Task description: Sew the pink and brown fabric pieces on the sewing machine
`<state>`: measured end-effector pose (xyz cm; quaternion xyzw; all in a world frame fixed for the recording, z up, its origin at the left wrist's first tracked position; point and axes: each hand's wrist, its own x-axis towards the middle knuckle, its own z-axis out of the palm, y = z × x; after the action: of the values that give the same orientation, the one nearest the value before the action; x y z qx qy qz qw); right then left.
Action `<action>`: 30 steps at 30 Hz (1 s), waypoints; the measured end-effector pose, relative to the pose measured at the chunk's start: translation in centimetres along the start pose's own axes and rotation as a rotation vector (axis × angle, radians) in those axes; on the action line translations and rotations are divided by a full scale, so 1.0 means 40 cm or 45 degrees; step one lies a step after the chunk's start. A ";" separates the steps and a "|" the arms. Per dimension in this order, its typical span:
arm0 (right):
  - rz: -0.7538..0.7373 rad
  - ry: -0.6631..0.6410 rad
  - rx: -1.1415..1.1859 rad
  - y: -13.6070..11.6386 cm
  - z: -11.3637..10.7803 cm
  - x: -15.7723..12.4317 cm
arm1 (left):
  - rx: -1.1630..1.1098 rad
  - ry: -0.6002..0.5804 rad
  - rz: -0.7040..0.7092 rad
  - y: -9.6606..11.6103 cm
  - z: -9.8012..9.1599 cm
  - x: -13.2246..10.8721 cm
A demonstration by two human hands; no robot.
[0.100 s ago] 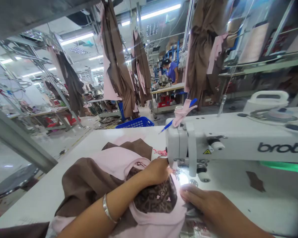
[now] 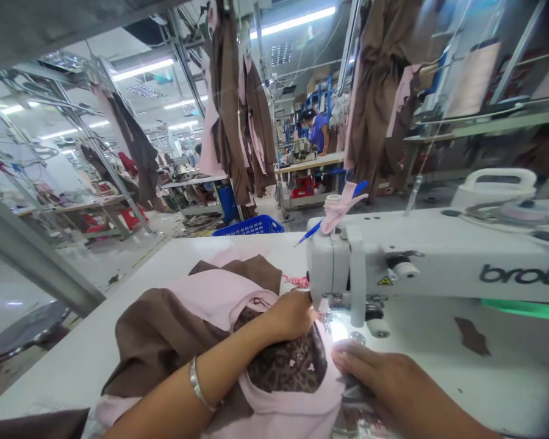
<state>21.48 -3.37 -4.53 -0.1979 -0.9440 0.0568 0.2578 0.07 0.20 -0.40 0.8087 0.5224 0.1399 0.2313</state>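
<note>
Nearest, one right hand (image 2: pixel 384 378) lies flat, fingers together, pressing the pink-and-brown garment (image 2: pixel 219 329) on the white table (image 2: pixel 73 360). One left hand (image 2: pixel 293 314), wearing one bangle (image 2: pixel 196 384), pinches the cloth's edge just beside the needle of one Brother sewing machine (image 2: pixel 439 256). The garment, bunched in front of the machine, looks soft, light and limp; judged best guided flat near its seam. One blue pen (image 2: pixel 329 213) rests on the machine. Beyond stand one blue basket (image 2: pixel 249 227) and, far off, one co-worker (image 2: pixel 318 131).

The left hand (image 2: pixel 293 316) lies curled and palm down beside the sewing machine (image 2: pixel 434 256). The right hand (image 2: pixel 384 372) lies flat in front of it.
</note>
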 end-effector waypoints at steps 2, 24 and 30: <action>-0.027 0.049 -0.016 0.004 0.002 -0.001 | 0.012 0.013 0.000 -0.002 0.004 0.002; 0.121 -0.065 0.041 0.001 0.000 0.010 | 0.007 0.171 -0.114 -0.009 0.021 0.005; 0.101 -0.050 0.003 0.005 0.006 0.006 | -0.103 0.281 -0.103 -0.034 0.024 0.011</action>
<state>21.24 -3.08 -4.69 -0.2335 -0.9403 0.0721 0.2368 -0.36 0.84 -1.93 0.7566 0.5709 0.2394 0.2104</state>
